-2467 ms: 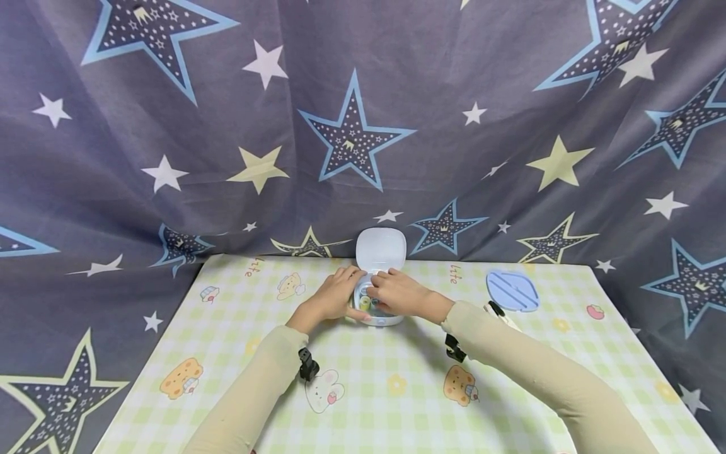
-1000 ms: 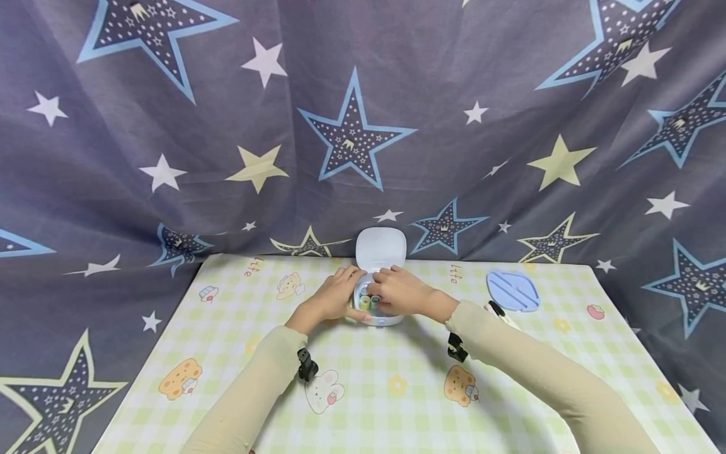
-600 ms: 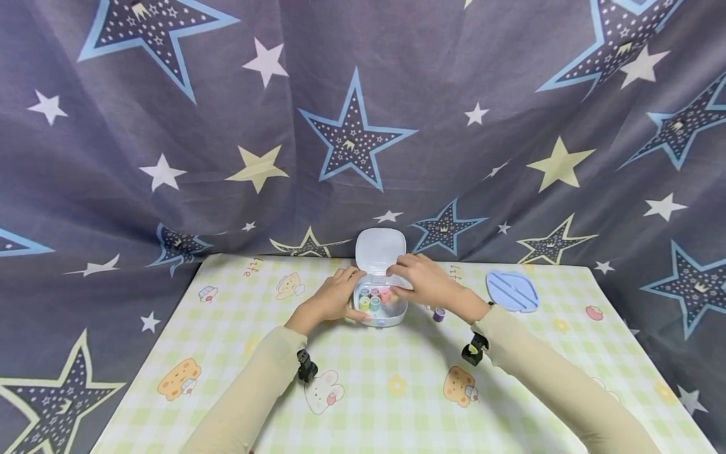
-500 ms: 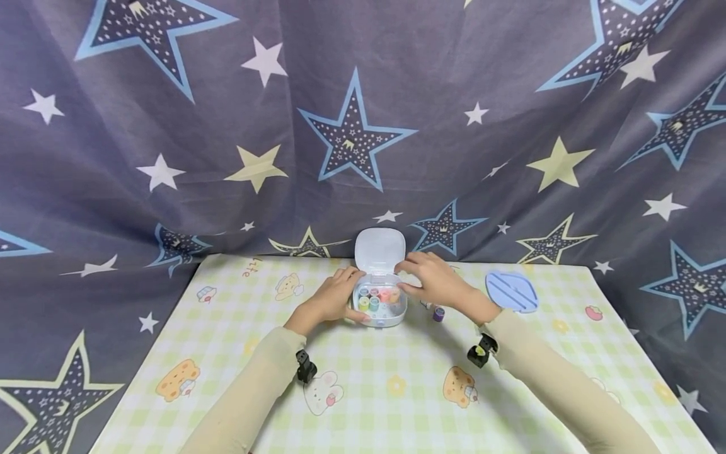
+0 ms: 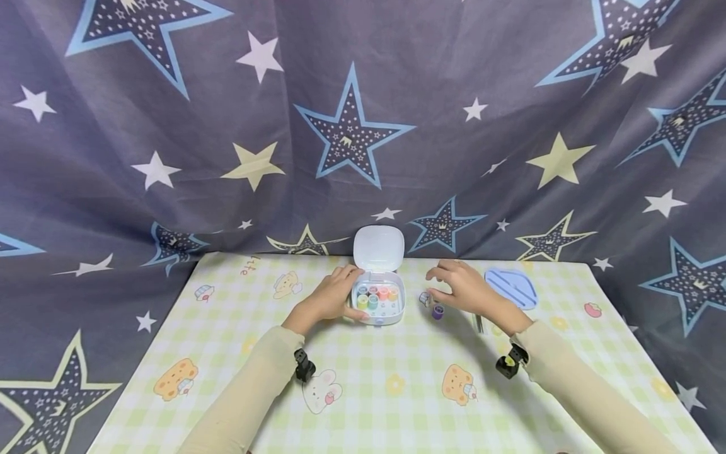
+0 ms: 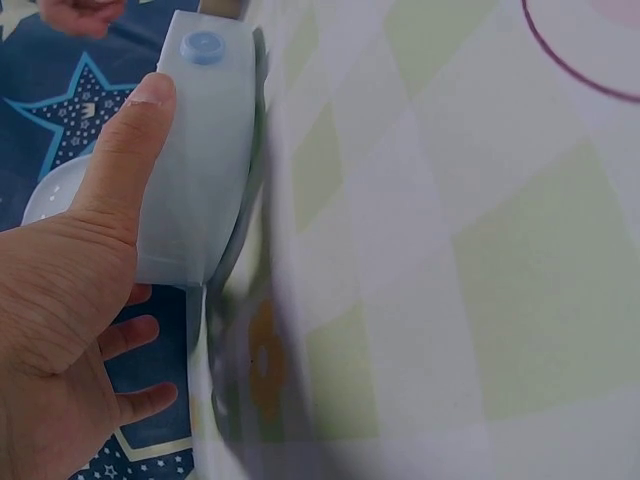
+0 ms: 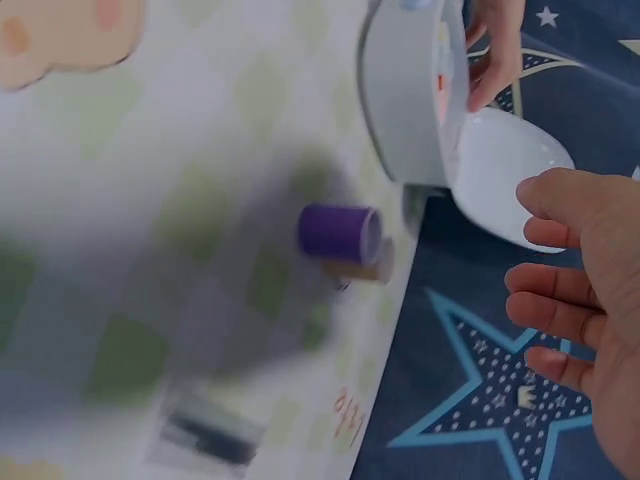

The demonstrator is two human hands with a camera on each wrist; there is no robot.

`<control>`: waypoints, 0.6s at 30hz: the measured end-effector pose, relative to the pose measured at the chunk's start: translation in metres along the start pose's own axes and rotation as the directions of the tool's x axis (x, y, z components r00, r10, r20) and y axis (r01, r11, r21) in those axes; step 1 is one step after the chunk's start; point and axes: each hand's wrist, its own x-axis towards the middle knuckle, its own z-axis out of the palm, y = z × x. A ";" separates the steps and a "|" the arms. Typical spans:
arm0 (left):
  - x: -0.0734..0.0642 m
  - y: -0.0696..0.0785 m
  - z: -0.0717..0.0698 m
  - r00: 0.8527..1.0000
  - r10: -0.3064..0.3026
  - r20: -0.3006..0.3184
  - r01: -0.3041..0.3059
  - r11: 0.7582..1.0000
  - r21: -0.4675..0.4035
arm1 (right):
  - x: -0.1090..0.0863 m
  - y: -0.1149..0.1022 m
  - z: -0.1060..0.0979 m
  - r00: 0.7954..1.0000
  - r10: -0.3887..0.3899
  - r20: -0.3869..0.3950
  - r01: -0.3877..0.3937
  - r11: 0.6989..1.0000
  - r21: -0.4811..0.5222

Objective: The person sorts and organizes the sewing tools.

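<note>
A small pale-blue sewing box (image 5: 379, 321) stands at the back middle of the table, its white lid (image 5: 379, 248) raised. My left hand (image 5: 326, 296) holds the box's left side, the thumb (image 6: 125, 150) along its front and the fingers behind. Inside sit several thread spools, among them a yellow-green spool (image 5: 363, 302), a teal spool (image 5: 372, 301) and an orange spool (image 5: 392, 294); the front right pegs are bare. My right hand (image 5: 465, 289), fingers loosely bent and holding nothing, hovers beside a purple spool (image 7: 335, 232). A second spool (image 7: 365, 268), tan-sided, lies close behind it.
A blue divided tray (image 5: 512, 288) lies at the back right, partly behind the right wrist. A small clear packet (image 7: 205, 430) with something dark inside lies under the right forearm. The checked tablecloth (image 5: 363, 391) covers the table, with a star-patterned curtain (image 5: 317, 126) behind.
My right hand has come out of the box and moved right, uncovering the spools inside and those on the table. The left hand stays on the box.
</note>
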 end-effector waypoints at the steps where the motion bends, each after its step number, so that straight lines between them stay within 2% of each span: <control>1: 0.000 0.000 0.000 1.000 0.002 -0.002 -0.002 1.000 -0.001 | -0.003 0.002 0.000 1.000 0.001 0.001 -0.001 1.000 -0.007; 11: -0.001 -0.001 0.001 1.000 -0.003 0.001 0.003 1.000 0.005 | -0.029 0.007 0.009 1.000 -0.010 0.022 0.011 0.998 -0.068; 18: -0.001 0.002 -0.002 1.000 -0.005 0.007 0.005 1.000 -0.001 | -0.037 0.007 0.015 0.998 -0.023 0.051 0.028 0.994 -0.107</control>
